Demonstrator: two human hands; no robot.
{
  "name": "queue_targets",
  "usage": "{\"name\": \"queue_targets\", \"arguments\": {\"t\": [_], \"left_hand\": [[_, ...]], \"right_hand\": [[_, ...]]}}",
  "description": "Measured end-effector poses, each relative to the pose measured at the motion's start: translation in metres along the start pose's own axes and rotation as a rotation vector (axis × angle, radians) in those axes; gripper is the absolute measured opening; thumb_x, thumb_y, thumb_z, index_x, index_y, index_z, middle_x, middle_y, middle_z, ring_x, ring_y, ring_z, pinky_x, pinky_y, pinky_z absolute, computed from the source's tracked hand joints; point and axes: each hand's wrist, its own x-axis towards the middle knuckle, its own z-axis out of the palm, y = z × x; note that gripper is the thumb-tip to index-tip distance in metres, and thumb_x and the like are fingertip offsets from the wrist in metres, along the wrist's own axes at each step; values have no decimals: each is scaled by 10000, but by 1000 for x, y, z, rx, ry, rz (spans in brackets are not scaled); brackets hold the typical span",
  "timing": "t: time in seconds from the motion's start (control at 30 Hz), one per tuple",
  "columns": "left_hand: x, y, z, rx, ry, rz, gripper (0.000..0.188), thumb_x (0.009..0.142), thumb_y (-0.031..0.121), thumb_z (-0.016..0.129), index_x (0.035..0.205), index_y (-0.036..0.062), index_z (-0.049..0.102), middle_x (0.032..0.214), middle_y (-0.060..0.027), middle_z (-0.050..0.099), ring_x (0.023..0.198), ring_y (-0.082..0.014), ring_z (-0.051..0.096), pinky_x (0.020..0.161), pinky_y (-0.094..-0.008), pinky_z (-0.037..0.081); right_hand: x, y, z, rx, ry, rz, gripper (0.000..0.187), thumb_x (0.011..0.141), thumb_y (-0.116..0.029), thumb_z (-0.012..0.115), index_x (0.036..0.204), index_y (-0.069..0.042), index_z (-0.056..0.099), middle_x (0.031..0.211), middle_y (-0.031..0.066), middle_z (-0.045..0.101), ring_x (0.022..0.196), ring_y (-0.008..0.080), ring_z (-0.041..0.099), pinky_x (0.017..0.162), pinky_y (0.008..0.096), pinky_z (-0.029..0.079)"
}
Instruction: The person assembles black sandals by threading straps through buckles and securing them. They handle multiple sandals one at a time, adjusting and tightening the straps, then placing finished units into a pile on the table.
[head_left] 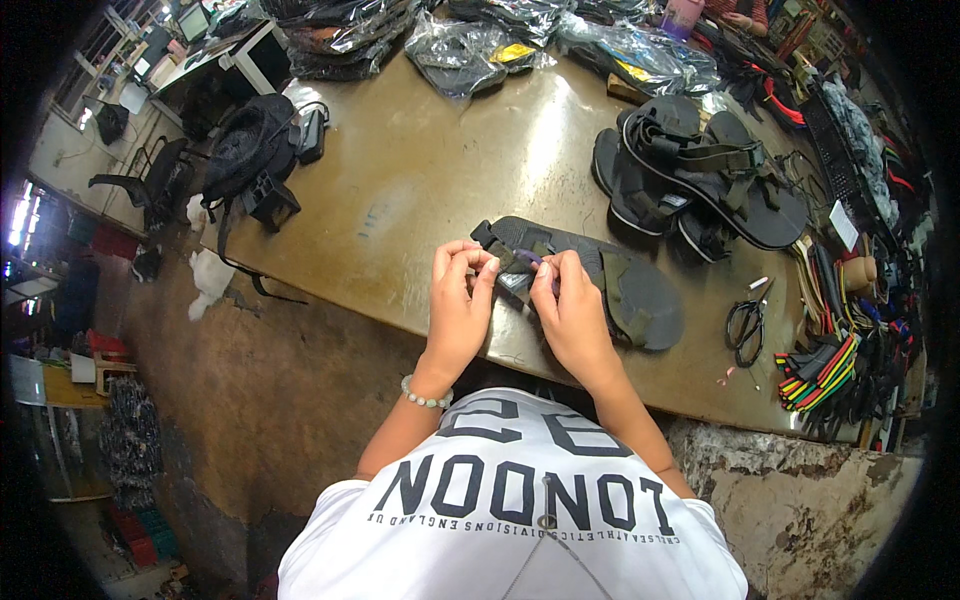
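Observation:
A black sandal [640, 300] lies sole-down near the table's front edge, its heel end between my hands and its toe pointing right. My left hand [462, 290] pinches the sandal's dark strap [505, 252] near the black buckle at the heel. Thumb and forefinger of my right hand [568, 295] close on the same strap from the other side, where a small purple piece shows by the fingertips. Exactly what sits between the fingertips is partly hidden. To the right, a pile of black sandals [690, 170] with olive-dark straps rests on the table.
Black-handled scissors [746, 325] lie right of the sandal, beside a bunch of striped coloured straps [822, 375]. Plastic-wrapped packs [465, 55] line the table's far side. A black cap-like bag [250, 145] sits at the left edge, its strap hanging over. Bare table [420, 170] spreads between.

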Motion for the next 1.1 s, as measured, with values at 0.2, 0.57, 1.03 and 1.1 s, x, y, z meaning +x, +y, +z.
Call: {"name": "queue_targets", "arguments": {"t": [0.2, 0.57, 1.03, 1.1], "left_hand": [[-1, 16, 2, 296, 12, 132, 90, 857, 72, 641, 911, 1, 648, 1016, -102, 590, 934, -294, 582, 775, -389, 491], [6, 2, -2, 161, -152, 112, 86, 926, 30, 520, 954, -49, 537, 1070, -193, 521, 1009, -339, 527, 906, -386, 428], [8, -1, -8, 139, -158, 119, 85, 939, 29, 500, 964, -50, 517, 1057, -198, 527, 968, -347, 546, 867, -379, 449], [7, -4, -7, 135, -163, 130, 83, 939, 28, 500, 963, -50, 514, 1055, -199, 526, 968, -346, 546, 866, -379, 449]], "right_hand": [[-2, 1, 2, 16, 1, 16, 164, 943, -113, 523, 977, 33, 455, 901, 246, 586, 854, 434, 566, 750, 489, 460], [-3, 1, 0, -21, 13, -57, 148, 911, -90, 552, 968, 32, 489, 885, 237, 594, 856, 425, 568, 754, 484, 461], [-5, 3, 5, -115, 14, -164, 170, 868, -80, 591, 982, 30, 529, 886, 210, 587, 846, 397, 549, 771, 463, 458], [-5, 3, 4, -107, 6, -157, 169, 868, -80, 592, 982, 29, 532, 879, 206, 587, 848, 394, 549, 773, 462, 458]]}}
